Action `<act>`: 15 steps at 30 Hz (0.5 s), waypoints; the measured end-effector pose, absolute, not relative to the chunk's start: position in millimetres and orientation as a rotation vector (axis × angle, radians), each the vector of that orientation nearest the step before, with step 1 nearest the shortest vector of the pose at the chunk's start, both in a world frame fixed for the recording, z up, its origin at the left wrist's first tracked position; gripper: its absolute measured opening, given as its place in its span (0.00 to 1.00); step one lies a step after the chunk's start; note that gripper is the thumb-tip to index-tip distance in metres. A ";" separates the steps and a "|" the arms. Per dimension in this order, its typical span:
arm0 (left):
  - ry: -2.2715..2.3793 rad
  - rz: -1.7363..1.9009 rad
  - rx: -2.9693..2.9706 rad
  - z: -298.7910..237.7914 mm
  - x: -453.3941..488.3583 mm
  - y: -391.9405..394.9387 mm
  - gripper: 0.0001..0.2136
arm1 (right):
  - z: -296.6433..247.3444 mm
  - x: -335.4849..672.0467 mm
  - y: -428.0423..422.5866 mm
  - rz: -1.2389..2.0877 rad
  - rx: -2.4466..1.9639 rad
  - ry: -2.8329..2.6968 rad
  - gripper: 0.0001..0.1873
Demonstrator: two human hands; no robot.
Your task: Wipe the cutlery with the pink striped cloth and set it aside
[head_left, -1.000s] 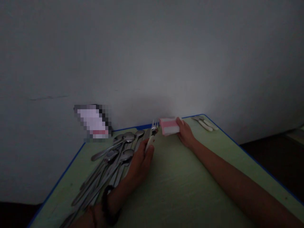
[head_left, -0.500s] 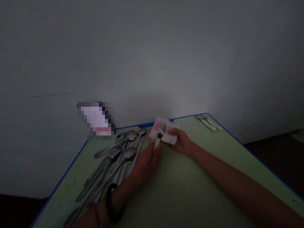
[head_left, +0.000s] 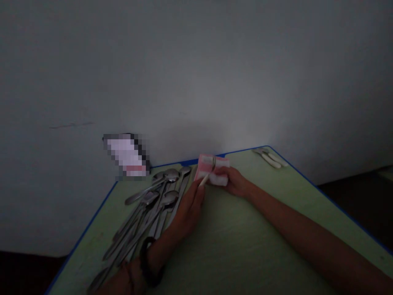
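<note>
My left hand [head_left: 192, 205] is closed around the pale handle of a fork [head_left: 205, 179], its metal head turned nearly edge-on against a pink and white cloth [head_left: 220, 179]. Beneath and behind that head, my right hand [head_left: 231, 180] grips the cloth, its fingers partly hidden by the fabric. Just left of my left hand lies a loose pile of metal spoons [head_left: 170, 199] and other long-handled cutlery, some of it covered by my left forearm.
Two pale-handled pieces of cutlery [head_left: 272, 159] lie at the table's far right corner. A blurred-out, phone-like device [head_left: 127, 155] leans on the wall at the far left. The green table [head_left: 260, 246] has a blue edge and meets the wall behind.
The fork has turned in my left hand: its tines faced up before, and now its head shows thin and side-on. The cloth lies flatter and more spread behind it.
</note>
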State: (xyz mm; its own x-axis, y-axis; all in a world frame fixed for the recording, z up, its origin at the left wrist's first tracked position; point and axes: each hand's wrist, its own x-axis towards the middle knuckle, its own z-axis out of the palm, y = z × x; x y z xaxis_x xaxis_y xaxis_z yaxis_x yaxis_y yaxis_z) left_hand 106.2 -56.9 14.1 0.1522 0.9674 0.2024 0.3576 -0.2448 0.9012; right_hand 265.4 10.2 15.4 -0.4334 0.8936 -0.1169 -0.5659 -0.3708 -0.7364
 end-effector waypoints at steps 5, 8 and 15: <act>1.283 1.079 1.804 15.0 106.5 -55.0 0.15 | 12.7 266.5 12.8 1.914 -0.718 -0.785 0.12; 1.273 1.005 1.707 16.4 106.8 -55.0 0.17 | 7.0 263.5 16.2 1.827 -0.645 -0.753 0.13; 1.224 0.941 1.589 15.9 107.6 -55.5 0.17 | 7.2 261.3 13.7 1.868 -0.646 -0.785 0.11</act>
State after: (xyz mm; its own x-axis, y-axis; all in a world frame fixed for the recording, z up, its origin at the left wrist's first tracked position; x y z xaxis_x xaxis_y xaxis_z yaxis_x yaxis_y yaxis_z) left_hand 107.6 -55.5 15.9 0.2228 0.9738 0.0459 0.2950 -0.1122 0.9489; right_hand 261.3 13.7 7.2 -0.3864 0.9175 -0.0943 -0.5749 -0.3195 -0.7533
